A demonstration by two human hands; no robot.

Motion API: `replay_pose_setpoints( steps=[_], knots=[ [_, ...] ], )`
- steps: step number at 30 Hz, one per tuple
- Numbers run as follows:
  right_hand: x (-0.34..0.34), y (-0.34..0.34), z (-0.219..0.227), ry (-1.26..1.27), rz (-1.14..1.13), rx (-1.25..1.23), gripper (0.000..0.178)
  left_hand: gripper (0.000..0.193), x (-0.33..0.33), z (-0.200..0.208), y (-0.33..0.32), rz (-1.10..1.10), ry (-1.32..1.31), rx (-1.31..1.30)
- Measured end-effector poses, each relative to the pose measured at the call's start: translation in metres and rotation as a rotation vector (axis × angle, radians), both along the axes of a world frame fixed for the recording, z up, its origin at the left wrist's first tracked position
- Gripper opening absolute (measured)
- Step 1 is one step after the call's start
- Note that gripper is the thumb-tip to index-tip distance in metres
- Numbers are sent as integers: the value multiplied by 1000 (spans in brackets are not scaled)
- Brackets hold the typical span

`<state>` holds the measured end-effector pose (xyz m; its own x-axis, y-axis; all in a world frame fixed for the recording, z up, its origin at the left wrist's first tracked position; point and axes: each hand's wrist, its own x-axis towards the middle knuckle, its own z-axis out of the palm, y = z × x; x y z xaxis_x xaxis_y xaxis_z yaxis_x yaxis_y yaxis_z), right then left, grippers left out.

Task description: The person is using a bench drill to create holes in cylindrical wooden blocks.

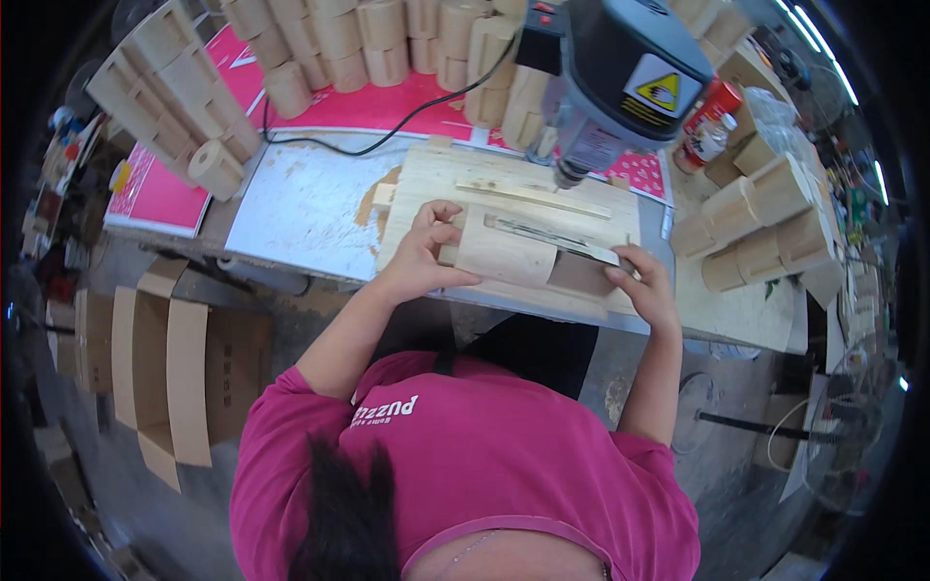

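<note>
A pale wooden cylinder (499,254) with a long slot along its top lies sideways over the wooden board on the bench. My left hand (426,247) is closed round its left end, thumb on the near side. From its right end extends a darker grey-brown part (581,274); whether it is a separate piece I cannot tell. My right hand (642,281) grips the far right end of that part between thumb and fingers. Just behind, a narrow wooden strip (533,198) lies fixed or resting on the board (426,174). Above it hangs the drill press chuck (570,174).
The drill press head (635,63) stands at the back right, its black cable (368,147) curving across the bench. Stacked wooden cylinders (339,48) line the back, with more at left and right (765,223). A bottle (705,143) stands at right. An open cardboard box (189,378) sits on the floor.
</note>
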<state>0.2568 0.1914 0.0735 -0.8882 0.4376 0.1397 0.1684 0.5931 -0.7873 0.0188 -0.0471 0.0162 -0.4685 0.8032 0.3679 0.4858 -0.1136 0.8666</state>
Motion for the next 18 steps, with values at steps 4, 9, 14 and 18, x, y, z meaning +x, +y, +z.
replay_pose_setpoints(
  steps=[4, 9, 14, 18],
  knots=[
    [5, -19, -19, 5, -121, -487, 25, 26, -17, 47, -60, 41, -514, 89],
    [1, -26, -33, -1, -173, -570, 24, 34, -52, 89, -122, 306, -881, 142],
    [-2, -24, -47, -11, -135, -640, 20, 50, -103, 113, -175, 592, -463, 244],
    [-4, -22, -48, 9, -115, -680, 20, 50, -159, 143, -207, 920, 43, 192]
  ],
)
